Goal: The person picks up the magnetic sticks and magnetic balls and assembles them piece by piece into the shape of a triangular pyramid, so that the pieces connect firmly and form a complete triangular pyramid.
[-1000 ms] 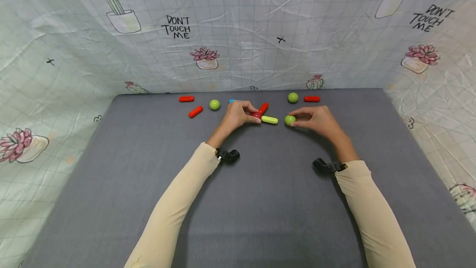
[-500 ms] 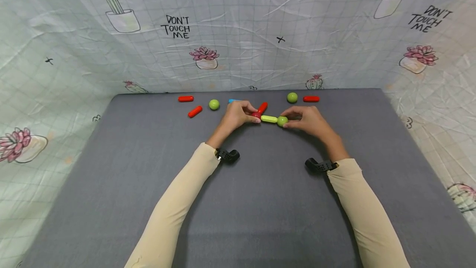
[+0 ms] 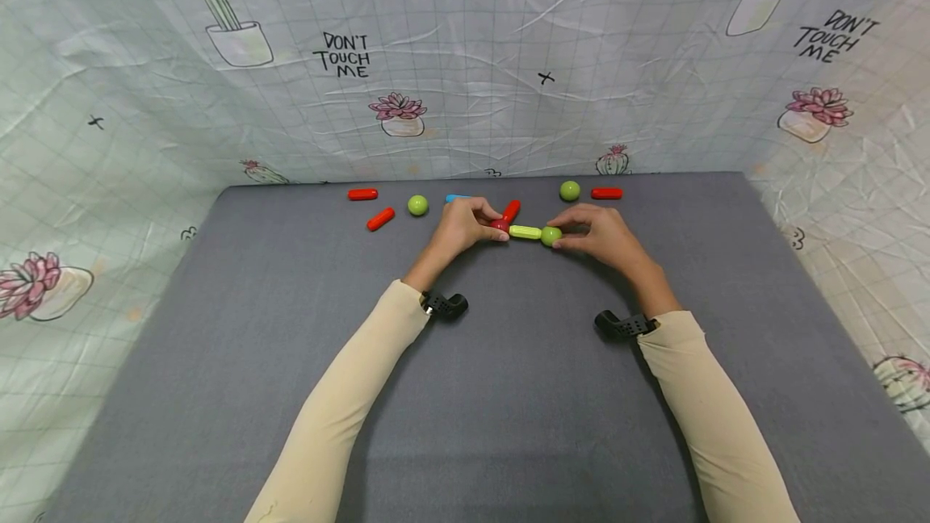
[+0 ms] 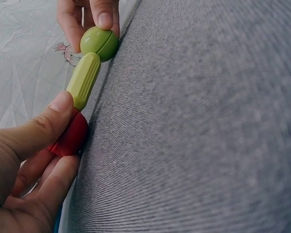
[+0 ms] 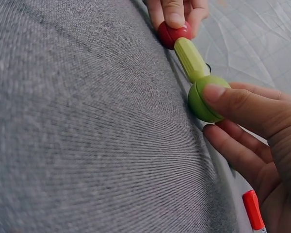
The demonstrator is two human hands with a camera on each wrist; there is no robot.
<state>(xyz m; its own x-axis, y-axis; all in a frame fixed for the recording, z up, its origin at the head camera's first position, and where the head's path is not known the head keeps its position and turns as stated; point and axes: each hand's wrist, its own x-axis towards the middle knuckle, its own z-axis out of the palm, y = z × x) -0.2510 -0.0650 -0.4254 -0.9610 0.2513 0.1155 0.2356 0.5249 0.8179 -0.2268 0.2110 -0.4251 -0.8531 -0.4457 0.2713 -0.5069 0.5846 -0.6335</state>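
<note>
My left hand [image 3: 462, 224] pinches a dark red ball [image 4: 73, 135] between thumb and fingers. From that ball a yellow-green ribbed rod [image 3: 525, 232] runs to the right, and a red rod [image 3: 512, 211] angles away toward the back. At the rod's other end sits a green ball [image 5: 206, 99], pinched by the thumb and fingers of my right hand [image 3: 599, 234]. Ball, yellow-green rod and ball form one line close over the grey cloth, end to end in both wrist views. A blue rod [image 3: 457, 198] lies partly hidden behind my left hand.
Left of my left hand lie two red rods, one at the back [image 3: 362, 194] and a slanted red rod [image 3: 381, 219], plus a green ball [image 3: 417, 205]. Behind my right hand are another green ball [image 3: 570, 190] and a red rod [image 3: 606, 193]. A printed curtain [image 3: 465, 63] hangs behind the table.
My right hand has moved left with the green ball, bringing it against the free end of the yellow-green rod. The left hand has kept its grip on the red ball, almost unmoved.
</note>
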